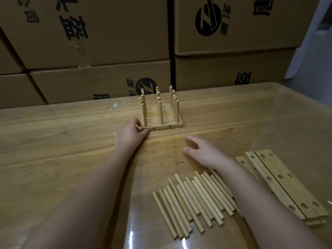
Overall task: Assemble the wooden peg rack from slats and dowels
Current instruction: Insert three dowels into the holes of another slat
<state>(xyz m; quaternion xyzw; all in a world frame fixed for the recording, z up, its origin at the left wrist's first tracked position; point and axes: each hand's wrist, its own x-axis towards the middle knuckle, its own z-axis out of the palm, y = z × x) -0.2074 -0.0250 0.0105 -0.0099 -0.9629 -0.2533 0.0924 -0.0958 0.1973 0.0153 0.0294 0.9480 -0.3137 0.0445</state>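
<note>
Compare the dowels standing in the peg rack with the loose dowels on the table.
Rack dowels stand upright, spaced in three rows, set into the peg rack; loose dowels lie flat, crowded side by side, unattached. Rack dowels are beside the left hand; loose dowels beside the right forearm. Both are pale wooden rods.

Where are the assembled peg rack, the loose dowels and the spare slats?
assembled peg rack (161,127): head view, front slat's face.
loose dowels (190,200): head view, middle of pile.
spare slats (287,187): head view, top slat's middle.
</note>
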